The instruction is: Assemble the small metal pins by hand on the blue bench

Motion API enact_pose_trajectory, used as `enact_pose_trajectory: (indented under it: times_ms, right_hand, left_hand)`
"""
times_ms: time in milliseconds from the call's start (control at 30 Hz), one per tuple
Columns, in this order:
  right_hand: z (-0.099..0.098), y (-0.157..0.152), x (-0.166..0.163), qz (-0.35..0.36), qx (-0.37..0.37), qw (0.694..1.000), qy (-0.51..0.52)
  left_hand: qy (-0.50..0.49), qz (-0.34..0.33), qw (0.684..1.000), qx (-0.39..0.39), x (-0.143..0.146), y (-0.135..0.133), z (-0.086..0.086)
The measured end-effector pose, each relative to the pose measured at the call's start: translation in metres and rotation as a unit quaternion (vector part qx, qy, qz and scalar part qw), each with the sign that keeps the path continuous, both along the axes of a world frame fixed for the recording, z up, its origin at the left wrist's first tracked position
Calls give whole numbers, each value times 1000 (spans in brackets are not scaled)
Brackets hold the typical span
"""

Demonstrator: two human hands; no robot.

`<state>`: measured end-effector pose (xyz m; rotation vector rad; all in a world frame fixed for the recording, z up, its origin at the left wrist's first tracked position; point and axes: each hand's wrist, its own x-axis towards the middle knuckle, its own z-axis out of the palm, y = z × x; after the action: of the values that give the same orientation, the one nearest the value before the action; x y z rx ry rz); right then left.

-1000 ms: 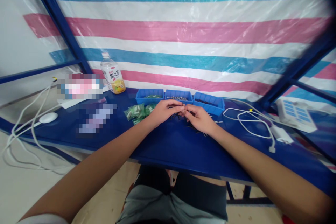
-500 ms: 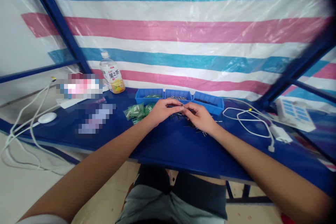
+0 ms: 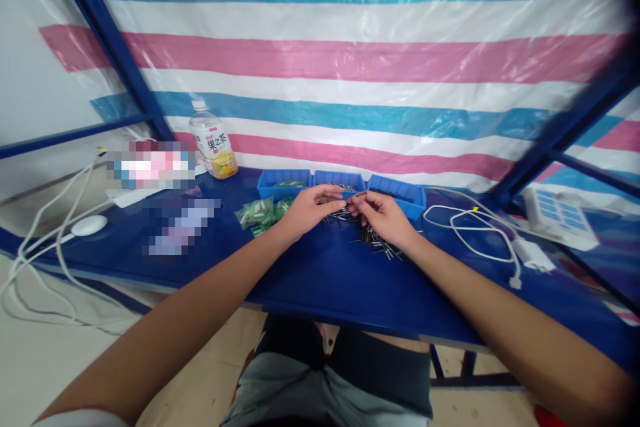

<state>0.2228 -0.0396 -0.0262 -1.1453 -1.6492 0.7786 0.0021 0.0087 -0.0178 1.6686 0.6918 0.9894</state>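
I see my two bare hands meet over a pile of thin metal pins (image 3: 373, 240) on the blue table (image 3: 320, 280). The pins are short, straight and shiny grey, and they lie in a messy heap just in front of the trays.

My left hand (image 3: 307, 210) is curled, with thumb and fingers pinched together at the tips. It seems to pinch something tiny, but it is too small for me to tell what. My right hand (image 3: 383, 217) is curled too, palm down, with its fingertips bent toward the left hand. The fingertips of both hands are almost touching. I cannot tell if the right hand holds a pin. Its wrist sits right above the pile.

Behind my hands are three blue plastic trays (image 3: 340, 181) in a row, square with low walls. The middle one has more grey pins in it. Left of my left hand are little clear bags (image 3: 257, 213) with green stuff inside, crinkly and shiny.

Far left stands a clear plastic bottle (image 3: 213, 147) with yellow drink and a white cap. A smooth white round thing (image 3: 89, 225) with a cord lies near the table edge. On the right, a thin white cable (image 3: 475, 240) loops on the table. A striped plastic sheet (image 3: 350, 60) in pink, white and blue hangs behind it all.
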Motion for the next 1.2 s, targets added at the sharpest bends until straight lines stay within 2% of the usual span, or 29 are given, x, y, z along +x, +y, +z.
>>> enact_pose_trajectory:
  times_ms: [233, 333, 433, 500, 567, 667, 700, 767, 833, 933, 1200]
  right_hand:
    - [7, 5, 13, -60, -17, 996, 68]
    - [12, 5, 12, -80, -56, 984, 146]
    - [16, 7, 14, -93, -112, 961, 236]
    - [17, 8, 17, -95, -139, 952, 257]
    - [17, 7, 19, -97, -129, 964, 212]
    - [15, 2, 19, -100, -4, 995, -6]
    - [14, 0, 17, -91, 54, 989, -100]
    - [10, -2, 14, -47, 150, 952, -262]
    - [5, -3, 10, -2, 188, 918, -348]
    - [0, -2, 8, 22, 192, 898, -395]
    - [-1, 4, 12, 14, 186, 905, -382]
  left_hand:
    - [19, 11, 1000, -4, 0, -1, 1]
    - [18, 12, 1000, -10, 0, 0, 0]
    - [19, 15, 1000, -12, 0, 1, -1]
    - [20, 16, 1000, -13, 0, 1, -2]
    - [20, 15, 1000, -14, 0, 1, -2]
    - [15, 14, 1000, -17, 0, 0, 0]
    - [13, 12, 1000, -16, 0, -1, 1]
    - [8, 10, 1000, -14, 0, -2, 2]
    - [4, 13, 1000, -14, 0, -2, 2]
    - [4, 19, 1000, -17, 0, -2, 3]
    - [19, 21, 999, -21, 0, -4, 5]
